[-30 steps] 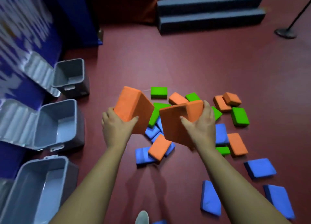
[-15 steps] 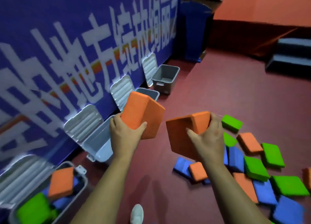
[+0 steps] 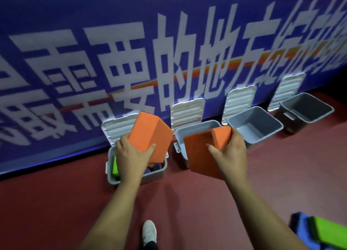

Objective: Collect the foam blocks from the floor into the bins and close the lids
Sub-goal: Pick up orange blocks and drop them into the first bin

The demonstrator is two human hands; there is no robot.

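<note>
Block [image 3: 150, 135] in left hand [image 3: 129, 155], slab [image 3: 201, 155] in right hand [image 3: 231, 152]: thick orange foam.

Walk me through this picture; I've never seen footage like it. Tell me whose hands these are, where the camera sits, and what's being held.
There is no machine here. A person works with bare hands, and the single picture comes from a camera worn on their head, looking forward and down. That is why two forearms reach in from below. The left hand grips an orange foam block, and the right hand grips a second orange block. Ahead, four grey bins stand on the red floor along a blue banner wall, with their lids open. The leftmost bin already has a green block inside. The two rightmost bins look empty. More loose blocks lie at lower right.
</note>
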